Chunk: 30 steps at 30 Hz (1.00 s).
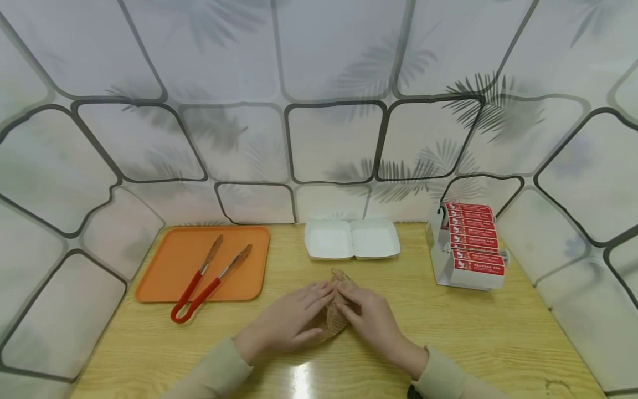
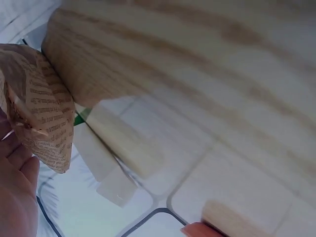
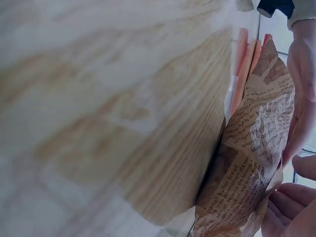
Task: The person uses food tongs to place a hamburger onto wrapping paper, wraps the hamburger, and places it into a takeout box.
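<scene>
Yellow wood-grain table [image 1: 523, 338] here, a bright glare gleaming off it at seven o'clock from the hands. Behind it, at twelve, rises a pale wall [image 1: 329, 144], marked with dark, rounded stone outlines and grey feathery leaves. Over at ten o'clock, an orange tray [image 1: 166, 266] carries red-handled tongs [image 1: 189, 291], spread apart, their bend poking past its near edge. White box [image 1: 329, 241] at twelve, lid laid back! Label stand [image 1: 476, 244] at two, all red and white.

And in the middle, on the table between both hands, the paper packet [image 1: 335, 321]: brown, creased, pointed at its twelve o'clock end, printed with dark lines, "Danish butter bread" readable from the right wrist. The left hand [image 1: 291, 316] lies on it, fingers fairly straight, thumb spread wide; the right hand [image 1: 376, 318] pinches it narrowly between thumb and fingertips.
</scene>
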Each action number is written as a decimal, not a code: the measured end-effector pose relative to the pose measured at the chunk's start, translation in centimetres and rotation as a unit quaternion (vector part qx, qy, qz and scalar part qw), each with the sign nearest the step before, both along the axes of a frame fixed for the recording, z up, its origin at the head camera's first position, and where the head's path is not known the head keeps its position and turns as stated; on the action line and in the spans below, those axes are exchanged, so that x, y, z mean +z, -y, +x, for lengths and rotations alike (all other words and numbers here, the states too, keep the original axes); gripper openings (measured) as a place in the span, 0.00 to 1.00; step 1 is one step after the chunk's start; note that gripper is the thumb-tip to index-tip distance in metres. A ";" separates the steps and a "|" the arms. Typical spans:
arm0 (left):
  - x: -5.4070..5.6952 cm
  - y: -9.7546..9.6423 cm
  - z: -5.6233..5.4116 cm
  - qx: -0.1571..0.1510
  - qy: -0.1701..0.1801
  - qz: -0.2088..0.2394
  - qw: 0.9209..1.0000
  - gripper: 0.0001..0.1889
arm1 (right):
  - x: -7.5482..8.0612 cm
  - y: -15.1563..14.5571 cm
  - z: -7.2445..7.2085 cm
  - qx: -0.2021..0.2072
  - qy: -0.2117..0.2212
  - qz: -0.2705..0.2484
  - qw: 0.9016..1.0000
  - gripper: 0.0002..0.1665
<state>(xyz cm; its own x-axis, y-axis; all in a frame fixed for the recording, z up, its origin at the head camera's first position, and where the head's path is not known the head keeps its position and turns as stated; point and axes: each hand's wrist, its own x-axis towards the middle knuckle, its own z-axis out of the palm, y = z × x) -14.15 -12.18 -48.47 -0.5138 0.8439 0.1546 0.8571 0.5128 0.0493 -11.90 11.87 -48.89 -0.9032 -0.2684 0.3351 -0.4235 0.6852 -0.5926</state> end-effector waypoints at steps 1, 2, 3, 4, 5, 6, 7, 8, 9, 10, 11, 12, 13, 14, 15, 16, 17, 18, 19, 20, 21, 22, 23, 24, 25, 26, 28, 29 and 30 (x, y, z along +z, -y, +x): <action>-0.1 0.0 0.0 0.000 -0.002 -0.003 1.000 0.39 | 0.0 0.0 0.0 0.005 -0.009 0.008 1.000 0.27; -0.1 0.0 0.1 -0.001 -0.003 -0.004 1.000 0.39 | -0.1 -0.1 0.1 0.010 -0.019 0.018 1.000 0.28; -0.1 0.0 0.1 -0.001 -0.003 -0.005 1.000 0.39 | -0.2 -0.1 0.2 0.014 -0.029 0.028 0.999 0.28; -0.2 0.0 0.1 0.000 -0.003 -0.007 1.000 0.39 | -0.3 -0.2 0.2 0.019 -0.037 0.040 0.998 0.29; -0.2 0.0 0.2 -0.001 -0.004 -0.008 1.000 0.40 | -0.3 -0.2 0.3 0.024 -0.047 0.052 0.997 0.29; -0.3 0.0 0.2 -0.001 -0.003 -0.011 1.000 0.40 | -0.4 -0.2 0.4 0.028 -0.054 0.064 0.996 0.29; -0.4 0.0 0.2 -0.002 -0.003 -0.015 1.000 0.40 | -0.4 -0.2 0.4 0.032 -0.059 0.074 0.995 0.29; -0.4 0.0 0.2 -0.003 -0.002 -0.017 1.000 0.40 | -0.5 -0.2 0.5 0.036 -0.067 0.084 0.994 0.29; -0.5 0.0 0.2 -0.004 -0.004 -0.020 1.000 0.40 | -0.6 -0.2 0.5 0.041 -0.073 0.093 0.992 0.29; -0.5 0.1 0.2 -0.005 -0.005 -0.023 1.000 0.40 | -0.6 -0.3 0.5 0.046 -0.077 0.101 0.991 0.29; -0.5 0.1 0.2 -0.005 -0.004 -0.026 1.000 0.40 | -0.6 -0.3 0.5 0.050 -0.082 0.109 0.989 0.29; -0.6 0.1 0.2 -0.005 -0.003 -0.029 1.000 0.40 | -0.6 -0.4 0.5 0.055 -0.084 0.117 0.988 0.28; -0.6 0.2 0.2 -0.005 -0.002 -0.030 1.000 0.40 | -0.7 -0.5 0.5 0.060 -0.084 0.124 0.987 0.28; -0.6 0.2 0.2 -0.005 0.001 -0.032 0.999 0.40 | -0.8 -0.6 0.5 0.066 -0.085 0.133 0.985 0.29; -0.5 0.2 0.2 -0.004 0.002 -0.036 0.999 0.40 | -0.9 -0.8 0.5 0.072 -0.087 0.144 0.983 0.29; -0.5 0.2 0.2 -0.005 0.001 -0.039 0.999 0.40 | -1.0 -1.0 0.4 0.080 -0.088 0.154 0.981 0.30; -0.5 0.2 0.2 -0.005 0.001 -0.043 0.999 0.40 | -1.1 -1.3 0.4 0.089 -0.091 0.164 0.978 0.31; -0.5 0.3 0.1 -0.006 0.000 -0.047 0.999 0.41 | -1.2 -1.6 0.3 0.101 -0.095 0.171 0.975 0.31; -0.5 0.3 0.1 -0.007 -0.003 -0.050 0.999 0.41 | -1.3 -2.0 0.2 0.114 -0.100 0.179 0.972 0.32; -0.5 0.3 0.1 -0.009 -0.005 -0.053 0.999 0.41 | -1.4 -2.3 0.1 0.127 -0.109 0.186 0.968 0.33; -0.5 0.3 0.2 -0.009 -0.007 -0.055 0.998 0.41 | -1.4 -2.6 0.0 0.140 -0.117 0.189 0.965 0.34; -0.5 0.4 0.2 -0.010 -0.008 -0.058 0.998 0.41 | -1.3 -2.9 -0.1 0.152 -0.123 0.193 0.962 0.34; -0.5 0.4 0.2 -0.010 -0.008 -0.060 0.998 0.42 | -1.3 -3.2 -0.1 0.162 -0.130 0.197 0.958 0.34; -0.6 0.4 0.2 -0.010 -0.008 -0.061 0.998 0.42 | -1.2 -3.4 -0.2 0.171 -0.138 0.204 0.954 0.35; -0.6 0.4 0.2 -0.010 -0.007 -0.061 0.998 0.42 | -1.2 -3.6 -0.2 0.177 -0.143 0.211 0.951 0.35; -0.6 0.3 0.3 -0.009 -0.006 -0.062 0.998 0.42 | -1.1 -3.8 -0.2 0.183 -0.148 0.218 0.947 0.35; -0.7 0.4 0.3 -0.009 -0.008 -0.059 0.998 0.42 | -1.0 -4.0 -0.3 0.191 -0.154 0.234 0.941 0.36; -0.7 0.4 0.3 -0.011 -0.011 -0.056 0.998 0.42 | -1.0 -4.0 -0.3 0.195 -0.157 0.241 0.938 0.36; -0.8 0.4 0.3 -0.012 -0.015 -0.053 0.998 0.43 | -1.0 -4.1 -0.3 0.198 -0.161 0.247 0.935 0.36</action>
<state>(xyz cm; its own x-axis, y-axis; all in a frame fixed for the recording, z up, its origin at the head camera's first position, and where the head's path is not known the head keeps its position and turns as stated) -13.86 -12.62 -49.24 -0.4897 0.8683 0.0789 0.8695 0.4931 -0.0295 -12.24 15.95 -49.85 -0.5733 -0.7545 0.3193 -0.8043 0.5926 -0.0440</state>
